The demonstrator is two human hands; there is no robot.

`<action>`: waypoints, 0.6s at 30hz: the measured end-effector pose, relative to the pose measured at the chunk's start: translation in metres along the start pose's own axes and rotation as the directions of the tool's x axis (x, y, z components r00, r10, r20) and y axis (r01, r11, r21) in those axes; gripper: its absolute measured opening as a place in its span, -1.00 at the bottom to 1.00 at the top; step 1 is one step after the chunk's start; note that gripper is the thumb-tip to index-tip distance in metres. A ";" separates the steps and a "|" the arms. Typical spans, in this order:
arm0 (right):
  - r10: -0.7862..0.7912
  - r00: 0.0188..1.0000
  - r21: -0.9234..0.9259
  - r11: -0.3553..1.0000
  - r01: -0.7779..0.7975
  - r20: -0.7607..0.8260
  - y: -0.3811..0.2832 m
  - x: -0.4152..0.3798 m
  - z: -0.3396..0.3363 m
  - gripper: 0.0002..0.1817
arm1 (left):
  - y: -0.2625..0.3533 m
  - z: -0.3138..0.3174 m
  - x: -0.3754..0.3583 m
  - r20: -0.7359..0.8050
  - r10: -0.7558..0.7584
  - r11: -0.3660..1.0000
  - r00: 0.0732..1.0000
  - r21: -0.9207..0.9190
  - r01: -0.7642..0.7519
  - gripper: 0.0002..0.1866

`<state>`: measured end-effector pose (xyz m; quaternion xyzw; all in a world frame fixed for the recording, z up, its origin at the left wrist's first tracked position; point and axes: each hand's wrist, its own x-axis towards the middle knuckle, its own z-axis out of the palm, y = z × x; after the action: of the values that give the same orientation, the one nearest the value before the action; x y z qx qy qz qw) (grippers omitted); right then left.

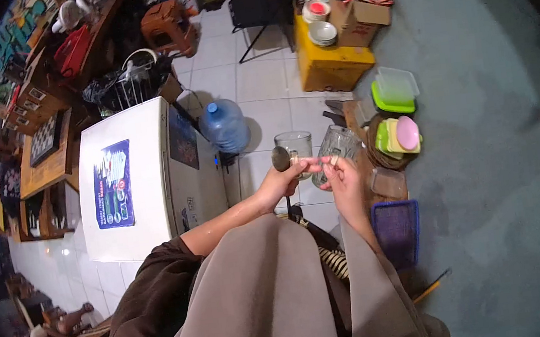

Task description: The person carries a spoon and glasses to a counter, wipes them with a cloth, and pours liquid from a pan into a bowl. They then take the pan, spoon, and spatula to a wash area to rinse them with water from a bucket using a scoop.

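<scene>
"So what's in the left hand (278, 185)?"
"Spoon (280, 158), fingers closed round it, glass mug (294, 141) right behind. The right hand (344, 183) is pinched narrow by those fingertips, can't tell on what. Patterned glass (340, 138) is just beside, lol."

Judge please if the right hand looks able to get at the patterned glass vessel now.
Probably yes: the right hand overlaps the patterned glass vessel in view, and nothing seems to block it, though its fingers meet those of the left hand and depth is unclear.
</scene>
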<state>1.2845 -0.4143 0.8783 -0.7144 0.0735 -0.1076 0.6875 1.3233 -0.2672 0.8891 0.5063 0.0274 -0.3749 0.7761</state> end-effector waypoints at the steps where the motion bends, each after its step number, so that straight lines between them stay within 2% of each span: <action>1: -0.004 0.998 -0.021 1.000 0.005 0.060 -0.002 0.021 0.002 -0.84 | 0.008 -0.004 0.013 -0.027 0.055 0.997 0.998 0.059 -0.053 -0.76; 2: -0.010 0.992 -0.047 0.999 0.016 0.126 -0.001 0.045 0.004 -0.83 | 0.017 -0.008 0.028 -0.052 0.113 0.988 0.992 0.114 -0.107 -0.75; 4: -0.012 0.983 -0.031 0.999 0.017 0.181 0.005 0.087 0.019 -0.83 | 0.038 -0.022 0.050 -0.095 0.141 0.988 0.985 0.082 -0.133 -0.75; 6: -0.012 0.974 -0.114 0.993 0.039 0.228 0.007 0.130 0.037 -0.82 | 0.052 -0.043 0.077 -0.212 0.180 0.982 0.961 0.091 -0.164 -0.76; 7: -0.036 0.967 -0.207 0.974 0.090 0.254 0.016 0.153 0.046 -0.81 | 0.061 -0.050 0.091 -0.288 0.225 0.974 0.931 0.080 -0.211 -0.79; 8: -0.039 0.962 -0.207 0.974 0.097 0.271 0.019 0.176 0.056 -0.81 | 0.069 -0.062 0.107 -0.301 0.233 0.973 0.925 0.074 -0.221 -0.79; 10: -0.157 0.937 -0.334 0.905 0.264 0.313 0.016 0.224 0.082 -0.80 | 0.089 -0.089 0.141 -0.342 0.280 0.959 0.897 0.148 -0.242 -0.81; 11: -0.182 0.936 -0.311 0.909 0.277 0.300 0.013 0.246 0.097 -0.80 | 0.103 -0.099 0.156 -0.386 0.246 0.969 0.889 0.107 -0.222 -0.82; 14: -0.128 0.926 -0.395 0.877 0.273 0.356 0.018 0.319 0.131 -0.79 | 0.158 -0.133 0.194 -0.360 0.211 0.977 0.909 0.091 -0.191 -0.80; 16: -0.091 0.916 -0.394 0.883 0.256 0.391 0.009 0.362 0.148 -0.79 | 0.196 -0.152 0.220 -0.238 0.358 0.931 0.903 0.161 -0.327 -0.74; 17: -0.078 0.904 -0.374 0.893 0.251 0.421 0.005 0.388 0.158 -0.79 | 0.194 -0.170 0.247 -0.185 0.494 0.869 0.849 0.120 -0.480 -0.75; 18: -0.091 0.898 -0.373 0.889 0.268 0.430 0.003 0.412 0.169 -0.79 | 0.217 -0.177 0.254 -0.155 0.448 0.886 0.880 0.205 -0.416 -0.77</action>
<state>1.7253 -0.3554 0.8919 -0.8564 -0.1151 -0.0049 0.5034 1.6971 -0.2207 0.8618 0.5969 -0.0406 -0.1406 0.7889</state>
